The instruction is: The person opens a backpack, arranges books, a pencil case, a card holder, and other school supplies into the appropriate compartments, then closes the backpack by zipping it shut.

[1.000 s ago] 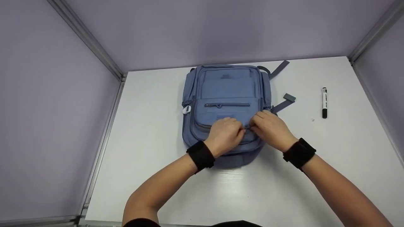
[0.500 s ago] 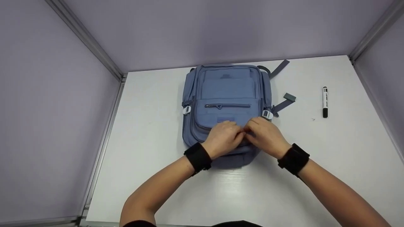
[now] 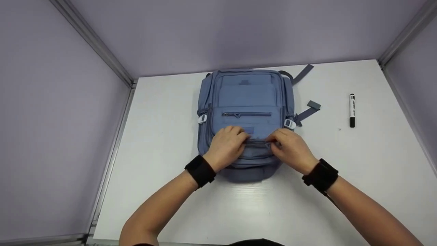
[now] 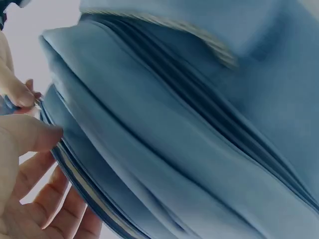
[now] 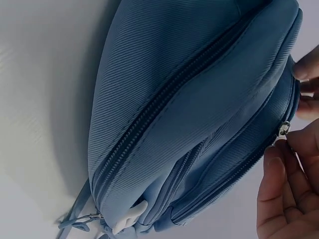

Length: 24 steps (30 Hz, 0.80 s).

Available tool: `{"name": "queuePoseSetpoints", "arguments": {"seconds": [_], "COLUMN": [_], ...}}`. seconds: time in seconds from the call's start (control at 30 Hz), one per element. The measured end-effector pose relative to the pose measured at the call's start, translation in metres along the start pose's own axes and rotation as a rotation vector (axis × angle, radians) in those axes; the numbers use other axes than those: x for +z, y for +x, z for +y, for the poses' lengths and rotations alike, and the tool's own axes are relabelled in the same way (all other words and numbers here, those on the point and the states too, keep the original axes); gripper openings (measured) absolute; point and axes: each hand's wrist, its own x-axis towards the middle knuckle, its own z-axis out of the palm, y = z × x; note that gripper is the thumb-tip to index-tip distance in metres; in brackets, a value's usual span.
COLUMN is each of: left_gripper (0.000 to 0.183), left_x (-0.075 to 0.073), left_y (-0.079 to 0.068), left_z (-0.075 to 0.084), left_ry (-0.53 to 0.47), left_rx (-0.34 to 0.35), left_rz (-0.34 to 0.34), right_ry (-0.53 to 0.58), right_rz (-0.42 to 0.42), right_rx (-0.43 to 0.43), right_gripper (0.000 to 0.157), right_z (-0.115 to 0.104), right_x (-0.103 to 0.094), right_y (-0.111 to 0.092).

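Observation:
A blue backpack [image 3: 247, 97] lies front up on the white table, its lower end towards me. My left hand [image 3: 227, 147] pinches the front pocket's zipped edge [image 4: 92, 191]; in the left wrist view the thumb is on one side and the fingers on the other. To its right, my right hand [image 3: 292, 150] holds the small zipper slider [image 5: 284, 128] between thumb and fingers. Both hands are seen close together along this edge in the right wrist view. The pull tab is mostly hidden by the right fingers.
A white marker with a black cap [image 3: 352, 111] lies on the table [image 3: 164, 136] to the right. Loose straps [image 3: 308, 115] stick out from the backpack's right side. White buckles [image 3: 290, 124] sit at both sides. Grey-purple panels [image 3: 245, 34] surround the table.
The right hand has come down off the right buckle, then shifted slightly right. My left hand has moved left along the pocket edge, so a stretch of zipper shows between the hands.

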Motion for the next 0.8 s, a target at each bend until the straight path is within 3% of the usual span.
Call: {"name": "queuePoseSetpoints", "arguments": {"seconds": [0.23,0.8], "left_gripper": [0.008,0.014], "left_x": [0.004,0.0], "left_y": [-0.002,-0.001], "left_z": [-0.008,-0.007], "left_ry": [0.062,0.022], "left_rx": [-0.011,-0.057], "left_rz": [-0.025,-0.047], "right_ry": [0.029,0.03], "right_rz": [-0.019,-0.01], "right_rx": [0.064,0.196], "right_gripper": [0.026,0.02], "right_z": [0.001,0.022], "right_x": [-0.003,-0.02], "right_y": [-0.002,-0.01]}}
